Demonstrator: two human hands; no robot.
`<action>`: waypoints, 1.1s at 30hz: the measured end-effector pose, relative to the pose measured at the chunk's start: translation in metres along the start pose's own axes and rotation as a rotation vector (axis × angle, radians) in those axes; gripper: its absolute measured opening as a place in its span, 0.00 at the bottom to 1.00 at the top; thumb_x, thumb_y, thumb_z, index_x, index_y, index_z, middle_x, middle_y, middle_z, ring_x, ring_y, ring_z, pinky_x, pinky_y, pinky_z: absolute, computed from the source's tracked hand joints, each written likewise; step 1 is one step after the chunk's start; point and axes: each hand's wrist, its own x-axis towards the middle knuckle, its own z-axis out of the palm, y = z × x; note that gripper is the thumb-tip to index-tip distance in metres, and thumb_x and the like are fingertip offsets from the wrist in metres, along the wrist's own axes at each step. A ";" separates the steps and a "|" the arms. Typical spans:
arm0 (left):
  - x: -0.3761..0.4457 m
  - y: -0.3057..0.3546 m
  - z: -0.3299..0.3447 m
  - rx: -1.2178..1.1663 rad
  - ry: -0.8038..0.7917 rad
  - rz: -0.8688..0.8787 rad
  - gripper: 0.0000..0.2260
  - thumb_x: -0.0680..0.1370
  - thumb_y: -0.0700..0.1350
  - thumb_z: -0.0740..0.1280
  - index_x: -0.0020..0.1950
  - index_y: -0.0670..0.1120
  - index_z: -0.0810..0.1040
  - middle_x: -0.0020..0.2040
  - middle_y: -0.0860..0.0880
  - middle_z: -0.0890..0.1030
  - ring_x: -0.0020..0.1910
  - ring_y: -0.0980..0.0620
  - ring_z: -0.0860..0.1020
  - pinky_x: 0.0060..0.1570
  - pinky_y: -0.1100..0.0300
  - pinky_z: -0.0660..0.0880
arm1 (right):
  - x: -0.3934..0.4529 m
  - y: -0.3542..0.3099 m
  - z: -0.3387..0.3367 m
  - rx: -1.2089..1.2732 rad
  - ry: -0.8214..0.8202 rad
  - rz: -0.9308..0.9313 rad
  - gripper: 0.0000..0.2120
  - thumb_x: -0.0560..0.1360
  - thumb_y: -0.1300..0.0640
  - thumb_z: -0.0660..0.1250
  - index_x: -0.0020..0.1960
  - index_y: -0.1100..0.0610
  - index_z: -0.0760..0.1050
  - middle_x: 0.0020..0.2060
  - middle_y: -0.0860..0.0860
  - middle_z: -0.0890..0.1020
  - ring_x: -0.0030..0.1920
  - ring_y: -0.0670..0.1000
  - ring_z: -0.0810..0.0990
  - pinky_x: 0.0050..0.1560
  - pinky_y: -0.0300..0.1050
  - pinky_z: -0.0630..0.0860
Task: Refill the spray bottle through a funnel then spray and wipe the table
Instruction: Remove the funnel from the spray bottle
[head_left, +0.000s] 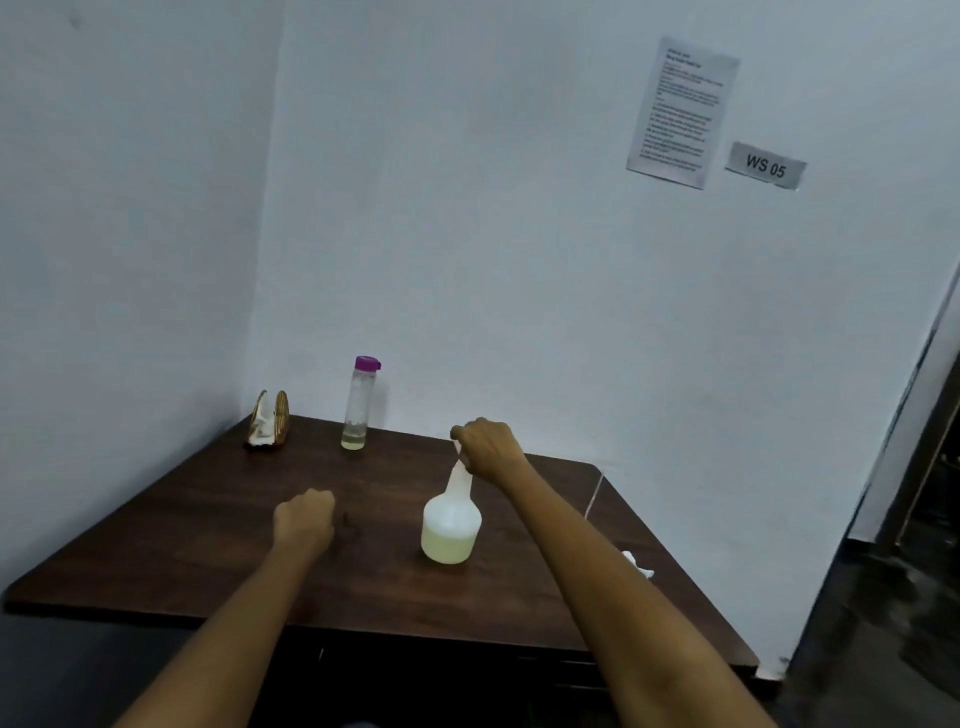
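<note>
Left hand (305, 522) rests fisted, empty, left of the upright spray bottle (451, 525); right hand (485, 448) grips its top.

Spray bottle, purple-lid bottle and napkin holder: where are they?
spray bottle (451, 525): head view, on its round belly.
purple-lid bottle (357, 405): head view, on its clear middle.
napkin holder (269, 427): head view, on its middle, by the corner.

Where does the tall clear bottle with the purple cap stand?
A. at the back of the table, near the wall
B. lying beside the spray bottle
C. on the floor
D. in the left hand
A: the purple-capped bottle stands upright at the table's far edge, close to the wall, untouched.
</note>
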 end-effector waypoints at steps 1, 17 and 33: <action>-0.001 0.005 -0.001 -0.005 0.006 0.017 0.12 0.80 0.44 0.61 0.63 0.46 0.74 0.62 0.48 0.77 0.62 0.50 0.77 0.58 0.58 0.73 | -0.003 0.004 0.000 0.019 0.002 0.008 0.11 0.78 0.62 0.58 0.59 0.63 0.71 0.51 0.59 0.80 0.52 0.59 0.78 0.41 0.47 0.68; 0.032 0.118 0.010 -0.428 -0.083 0.271 0.26 0.78 0.58 0.62 0.69 0.43 0.68 0.65 0.44 0.74 0.65 0.47 0.73 0.61 0.54 0.74 | -0.010 0.013 0.035 0.819 -0.043 0.336 0.27 0.72 0.38 0.66 0.61 0.54 0.63 0.46 0.55 0.84 0.38 0.51 0.82 0.43 0.42 0.75; 0.054 0.146 0.020 -0.784 -0.022 0.168 0.17 0.76 0.52 0.69 0.56 0.40 0.79 0.52 0.41 0.83 0.51 0.44 0.81 0.41 0.59 0.71 | 0.002 0.042 0.047 1.445 -0.150 0.434 0.20 0.71 0.51 0.72 0.55 0.52 0.64 0.32 0.51 0.83 0.21 0.46 0.77 0.20 0.32 0.66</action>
